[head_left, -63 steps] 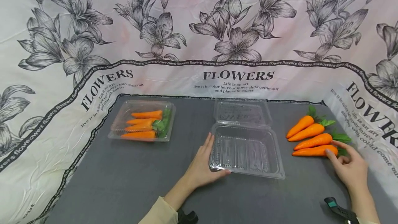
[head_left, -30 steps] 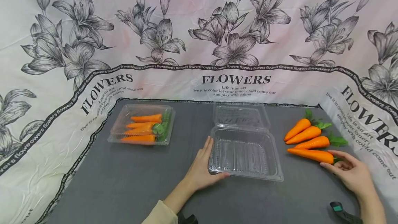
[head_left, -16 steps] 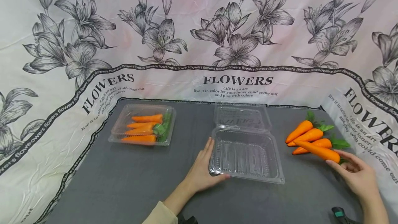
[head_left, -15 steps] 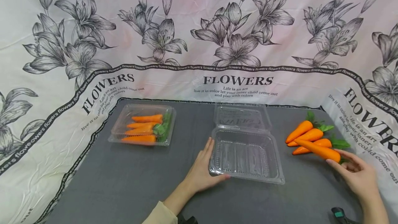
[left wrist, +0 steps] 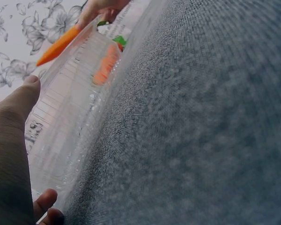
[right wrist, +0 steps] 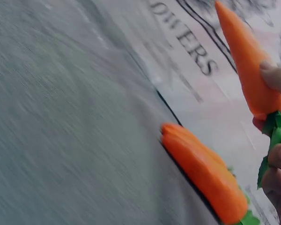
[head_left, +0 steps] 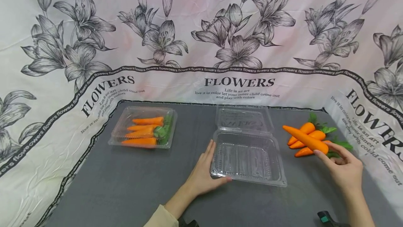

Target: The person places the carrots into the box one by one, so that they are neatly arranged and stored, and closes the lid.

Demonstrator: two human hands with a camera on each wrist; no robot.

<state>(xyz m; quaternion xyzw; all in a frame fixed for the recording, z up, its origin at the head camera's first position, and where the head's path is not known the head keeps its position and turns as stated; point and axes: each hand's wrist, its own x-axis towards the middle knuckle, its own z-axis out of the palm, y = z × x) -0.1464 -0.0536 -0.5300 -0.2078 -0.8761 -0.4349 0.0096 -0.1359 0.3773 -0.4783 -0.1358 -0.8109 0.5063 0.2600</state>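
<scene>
My right hand (head_left: 344, 169) pinches an orange carrot (head_left: 304, 139) by its thick end, above the table, its tip pointing left and away. In the right wrist view the held carrot (right wrist: 246, 61) has green leaves hanging beneath the fingers. Under it, three other carrots (head_left: 301, 153) lie on the table, partly hidden. Fingers extended, my left hand (head_left: 204, 172) rests against the left side and front corner of a clear plastic clamshell box (head_left: 280, 181), its thumb along the front rim. The box's lid (head_left: 244, 116) is folded back, and nothing lies inside.
A second clear clamshell box (head_left: 114, 142), closed, holds several carrots with green tops at the back left. The grey tabletop (head_left: 132, 185) spreads in front. A white flower-printed cloth (head_left: 176, 83) rises behind and at both sides.
My right hand has lifted the nearest carrot off the table, turned its tip away, and moved it left over the others. The left hand and the open box have stayed in place.
</scene>
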